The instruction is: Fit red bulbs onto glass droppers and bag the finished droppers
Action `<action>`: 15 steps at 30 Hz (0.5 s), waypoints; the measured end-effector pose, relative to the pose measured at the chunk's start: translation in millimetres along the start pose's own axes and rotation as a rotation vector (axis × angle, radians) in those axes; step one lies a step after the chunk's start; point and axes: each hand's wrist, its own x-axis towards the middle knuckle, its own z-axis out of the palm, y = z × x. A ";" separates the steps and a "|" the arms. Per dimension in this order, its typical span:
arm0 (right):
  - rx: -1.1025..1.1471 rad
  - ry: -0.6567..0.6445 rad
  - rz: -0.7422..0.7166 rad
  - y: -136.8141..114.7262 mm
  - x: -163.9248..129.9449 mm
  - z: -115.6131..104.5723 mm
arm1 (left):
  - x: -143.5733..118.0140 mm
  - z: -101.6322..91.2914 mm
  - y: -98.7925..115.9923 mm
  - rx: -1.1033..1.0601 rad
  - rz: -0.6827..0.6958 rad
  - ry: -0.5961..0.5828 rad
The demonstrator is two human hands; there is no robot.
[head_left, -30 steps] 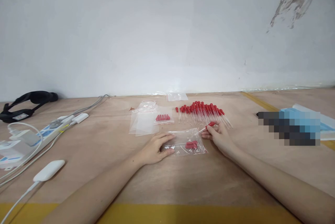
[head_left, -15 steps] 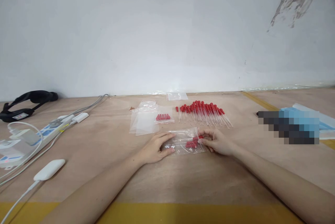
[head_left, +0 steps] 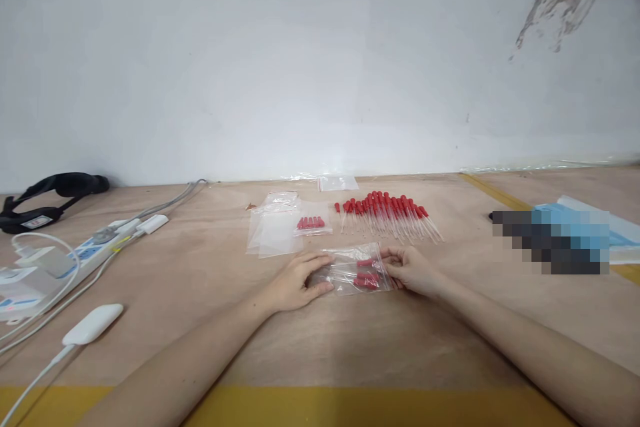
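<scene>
A clear zip-lock bag point(head_left: 345, 288) lies on the table between my hands, with several red-bulbed droppers point(head_left: 367, 280) inside it. My left hand point(head_left: 297, 282) grips the bag's left end, thumb below and fingers above. At the bag's right edge, my right hand point(head_left: 411, 272) is closed in a pinch on the plastic. One dropper bulb in the bag sits apart, nearer the upper edge. Just beyond, a fan of loose droppers point(head_left: 387, 214) lies with the red bulbs pointing away. Left of them is a filled bag point(head_left: 313, 226) with several red bulbs, beside flat bags point(head_left: 277, 234).
A power strip point(head_left: 95, 250) with plugs and cables lies at the left, near a white charger-like device point(head_left: 95, 324) and a black headset-like strap point(head_left: 55, 197). Blue masks point(head_left: 565, 220) and a blurred dark object point(head_left: 550, 247) lie at the right. A wall point(head_left: 300, 67) stands behind.
The upper dropper has slid left into the bag, away from my right fingers, which now hold the bag's edge. My left hand has stayed nearly still.
</scene>
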 end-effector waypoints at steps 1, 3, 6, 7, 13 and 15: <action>-0.014 -0.002 -0.004 -1.2 -0.6 -1.6 | 0.1 0.0 -0.1 -0.002 0.002 -0.002; -0.016 -0.050 -0.006 -3.9 -1.7 -6.0 | 0.5 -0.1 0.0 -0.009 0.008 0.001; -0.002 -0.180 -0.003 -6.0 -2.8 -12.2 | 0.7 -0.8 1.4 -0.036 0.010 0.016; -0.002 -0.203 -0.005 -5.8 -3.0 -12.9 | 0.7 -1.1 1.9 -0.045 0.008 0.020; -0.005 -0.067 -0.083 0.6 -2.5 -2.4 | 0.6 -3.5 4.4 -0.074 -0.004 0.009; -0.016 -0.100 -0.090 0.9 -2.2 -2.8 | 0.9 -4.0 4.9 -0.078 -0.003 0.004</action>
